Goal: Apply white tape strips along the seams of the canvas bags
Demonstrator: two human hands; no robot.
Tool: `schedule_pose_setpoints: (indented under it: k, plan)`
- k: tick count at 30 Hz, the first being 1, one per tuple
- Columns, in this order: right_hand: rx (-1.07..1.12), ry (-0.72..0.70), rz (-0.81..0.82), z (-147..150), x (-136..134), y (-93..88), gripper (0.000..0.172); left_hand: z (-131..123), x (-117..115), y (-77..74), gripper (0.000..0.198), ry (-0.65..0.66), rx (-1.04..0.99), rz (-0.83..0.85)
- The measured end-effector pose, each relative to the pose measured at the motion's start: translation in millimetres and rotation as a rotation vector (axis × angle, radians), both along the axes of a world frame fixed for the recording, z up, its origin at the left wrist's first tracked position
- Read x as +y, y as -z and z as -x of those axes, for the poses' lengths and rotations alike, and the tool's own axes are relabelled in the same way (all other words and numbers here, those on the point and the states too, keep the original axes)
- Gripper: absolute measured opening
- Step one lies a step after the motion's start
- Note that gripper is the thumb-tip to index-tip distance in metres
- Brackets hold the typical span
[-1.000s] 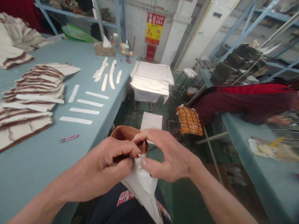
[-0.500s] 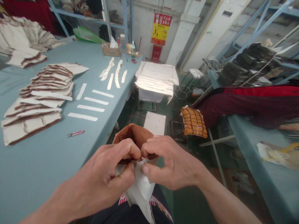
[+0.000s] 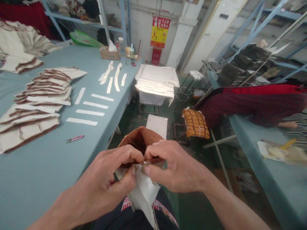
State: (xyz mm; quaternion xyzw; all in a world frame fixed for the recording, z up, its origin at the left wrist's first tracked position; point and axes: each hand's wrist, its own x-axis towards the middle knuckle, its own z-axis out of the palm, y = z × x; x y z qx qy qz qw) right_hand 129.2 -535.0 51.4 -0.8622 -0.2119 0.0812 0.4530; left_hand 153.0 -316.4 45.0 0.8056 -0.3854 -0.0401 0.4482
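My left hand (image 3: 105, 179) and my right hand (image 3: 172, 166) meet in front of my lap, both pinching a fabric piece (image 3: 141, 140) that is brown on top and white below. The thumbs and forefingers press together at the seam where the brown part joins the white part (image 3: 144, 191), which hangs down over my dark shirt. The brown part bulges up behind my fingers.
A blue-grey table (image 3: 48, 172) on my left carries a fan of cream and brown fabric pieces (image 3: 35, 105), white strips (image 3: 90, 112) and a pink cutter (image 3: 74, 138). A stack of white sheets (image 3: 155, 81) stands ahead. Another person in a red sleeve (image 3: 251, 105) leans over the right table.
My hands have kept hold of the fabric piece and shifted only slightly, with the fingertips working closer at the seam. The view has swayed a little.
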Motion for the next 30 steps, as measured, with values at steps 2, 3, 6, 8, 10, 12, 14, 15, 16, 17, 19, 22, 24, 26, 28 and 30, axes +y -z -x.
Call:
schedule_pose_setpoints:
  k: [2, 3, 6, 8, 10, 12, 14, 15, 16, 17, 19, 22, 24, 26, 28, 30]
  plan:
    - [0.062, 0.004, -0.036, 1, 0, -1.0, 0.014, 2, 1, 1.8, 0.026, 0.007, -0.041, 0.021]
    - [0.095, 0.006, -0.061, 2, 0, -1.2, 0.012, 2, 1, 2.8, 0.027, 0.009, -0.062, 0.033]
    - [0.195, 0.017, -0.168, 4, 3, -0.3, 0.01, 4, 4, 5.9, 0.029, 0.045, -0.127, 0.068]
    - [0.293, 0.023, -0.272, 6, 5, 1.5, 0.01, 5, 8, 8.5, 0.03, 0.087, -0.178, 0.08]
    - [0.407, 0.027, -0.371, 9, 8, 4.2, 0.008, 6, 12, 12.5, 0.035, 0.133, -0.242, 0.09]
    - [0.511, 0.024, -0.451, 11, 9, 7.3, 0.006, 6, 15, 18.1, 0.041, 0.17, -0.326, 0.086]
    - [0.584, 0.009, -0.518, 11, 9, 9.8, 0.006, 5, 17, 24.2, 0.04, 0.184, -0.424, 0.067]
    - [0.613, -0.004, -0.549, 10, 9, 10.8, 0.008, 5, 17, 26.8, 0.035, 0.177, -0.471, 0.045]
    - [0.635, -0.014, -0.572, 8, 8, 11.5, 0.01, 4, 17, 28.8, 0.031, 0.16, -0.513, 0.02]
    - [0.648, -0.019, -0.583, 6, 8, 12.1, 0.013, 3, 16, 30.0, 0.027, 0.138, -0.551, 0.003]
    - [0.663, -0.009, -0.578, 2, 7, 13.2, 0.019, 0, 13, 30.6, 0.024, 0.106, -0.604, -0.028]
    - [0.661, 0.034, -0.523, -4, 9, 14.0, 0.02, -4, 10, 30.3, 0.025, 0.104, -0.632, -0.034]
    - [0.651, 0.054, -0.485, -5, 10, 12.3, 0.016, -5, 10, 31.3, 0.029, 0.109, -0.602, -0.009]
    - [0.619, 0.064, -0.438, -5, 11, 7.7, 0.011, -5, 10, 32.6, 0.036, 0.114, -0.547, 0.043]
    - [0.564, 0.063, -0.373, -3, 12, 0.8, 0.009, -2, 11, 31.6, 0.042, 0.131, -0.485, 0.087]
    - [0.471, 0.062, -0.299, 0, 12, -6.5, 0.007, 1, 15, 26.6, 0.042, 0.114, -0.414, 0.096]
